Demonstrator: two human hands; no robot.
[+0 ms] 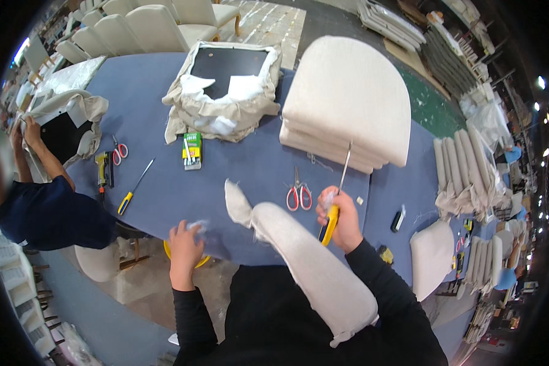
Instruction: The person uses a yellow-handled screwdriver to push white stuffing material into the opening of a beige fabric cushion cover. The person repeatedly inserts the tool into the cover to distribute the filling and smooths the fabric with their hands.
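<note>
A long-shafted screwdriver (330,224) with a yellow and black handle is in my right hand (346,222), its shaft pointing up and away. A wisp of white stuffing shows at that hand's fingers. At the table's near edge, my left hand (186,251) has curled fingers with a tuft of white stuffing (199,226) at their tips. Between my hands, a beige fabric-covered padded piece (311,259) slants from the table down over my lap, its narrow end (236,202) bent on the tabletop. Red-handled scissors (298,196) lie just left of my right hand.
Stacked beige cushions (348,91) stand at the far right. Beyond my left hand are a green box (192,152), another screwdriver (126,201) and a partly covered seat (226,67). A co-worker (49,207) handles a similar seat (61,134) at left. A beige cushion (432,256) is at right.
</note>
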